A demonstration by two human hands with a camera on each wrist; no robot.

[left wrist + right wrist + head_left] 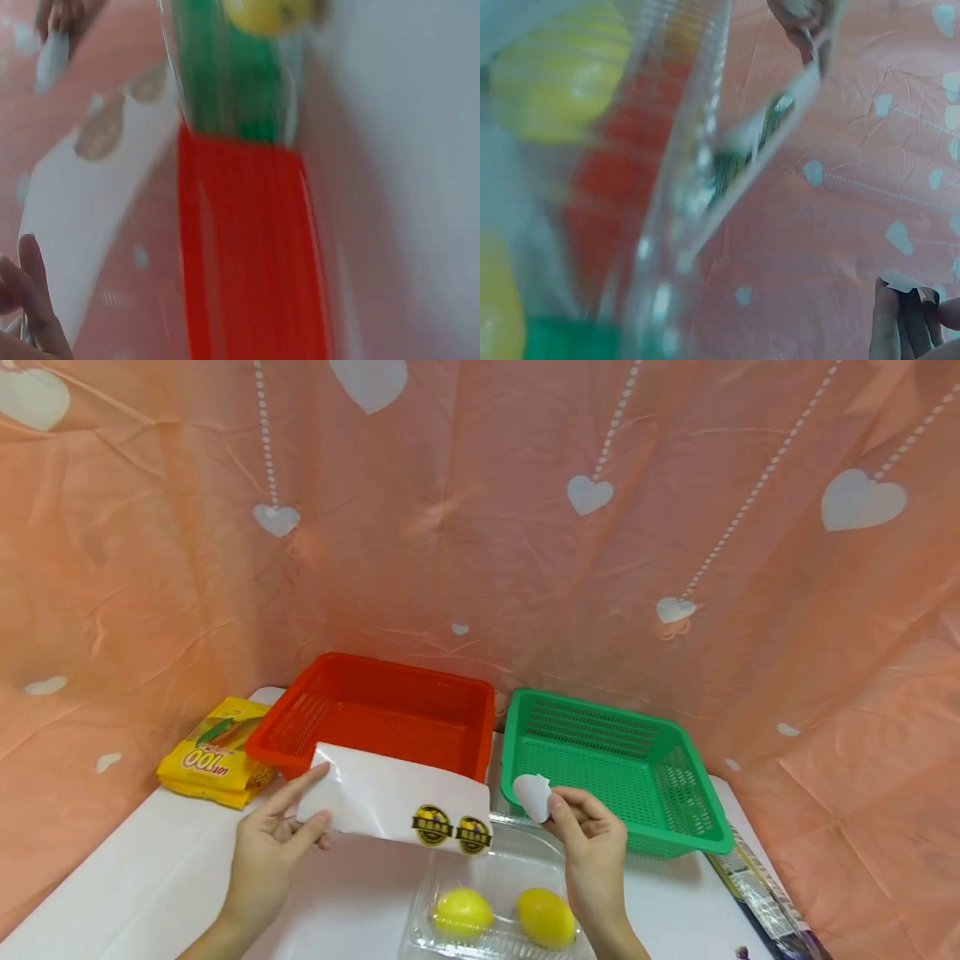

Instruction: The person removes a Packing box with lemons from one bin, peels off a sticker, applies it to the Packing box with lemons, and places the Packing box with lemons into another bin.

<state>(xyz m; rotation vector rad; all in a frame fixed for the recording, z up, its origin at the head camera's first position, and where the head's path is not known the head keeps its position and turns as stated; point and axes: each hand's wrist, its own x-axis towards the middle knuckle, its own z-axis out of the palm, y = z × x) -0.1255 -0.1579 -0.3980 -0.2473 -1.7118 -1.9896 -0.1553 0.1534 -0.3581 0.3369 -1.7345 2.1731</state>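
My left hand (262, 856) pinches the left end of a white sticker sheet (360, 793), held up in front of the red basket. Two round black-and-yellow stickers (432, 825) sit at the sheet's right end. Between thumb and fingers, my right hand (597, 847) holds a peeled sticker (532, 797), its white side facing the head camera. The right wrist view shows that sticker (901, 282) at the fingertips, apart from the sheet (799, 94). Below the hands stands a clear plastic box (517, 852) with a lemon (462, 912) and a deeper yellow fruit (546, 917) inside.
A red basket (480, 710) and a green basket (600, 703) stand at the back of the white table (112, 885). A yellow snack bag (213, 756) leans by the red basket. Flat packets (765, 893) lie at the right edge. A pink heart-patterned curtain (450, 568) hangs behind.
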